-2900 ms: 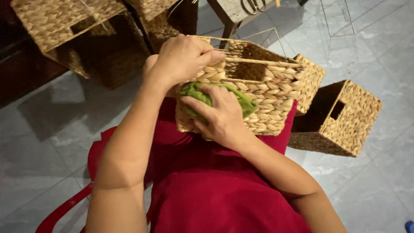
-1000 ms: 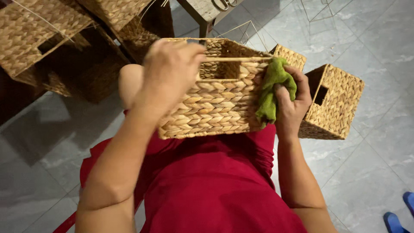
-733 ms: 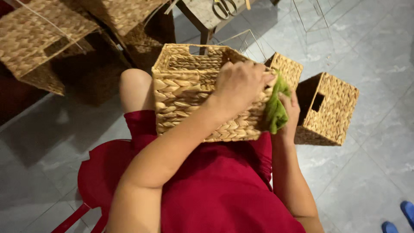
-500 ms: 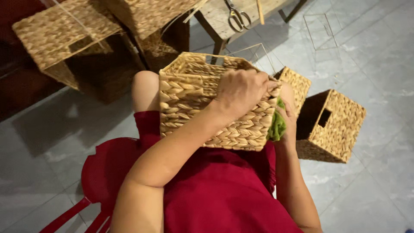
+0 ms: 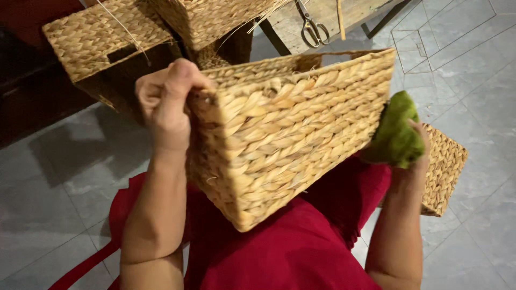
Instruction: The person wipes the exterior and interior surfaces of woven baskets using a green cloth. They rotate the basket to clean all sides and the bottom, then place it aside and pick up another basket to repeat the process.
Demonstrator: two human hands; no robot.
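A rectangular woven straw basket (image 5: 293, 134) rests tilted on my lap, over red clothing (image 5: 290, 252). My left hand (image 5: 166, 104) grips the basket's rim at its near left corner. My right hand (image 5: 411, 147) holds a bunched green cloth (image 5: 396, 131) pressed against the basket's right side wall. Most of my right hand's fingers are hidden behind the cloth.
More woven baskets stand around: one on the floor at right (image 5: 443, 169), one at upper left (image 5: 107, 43) and one at top centre (image 5: 215, 19). A wooden table (image 5: 322, 13) at top carries scissors (image 5: 310, 27). Grey floor tiles (image 5: 54, 204) surround a red chair.
The basket has been turned and lifted closer to the camera. My left hand moved from the basket's right front to its left corner. The cloth stays on the right side.
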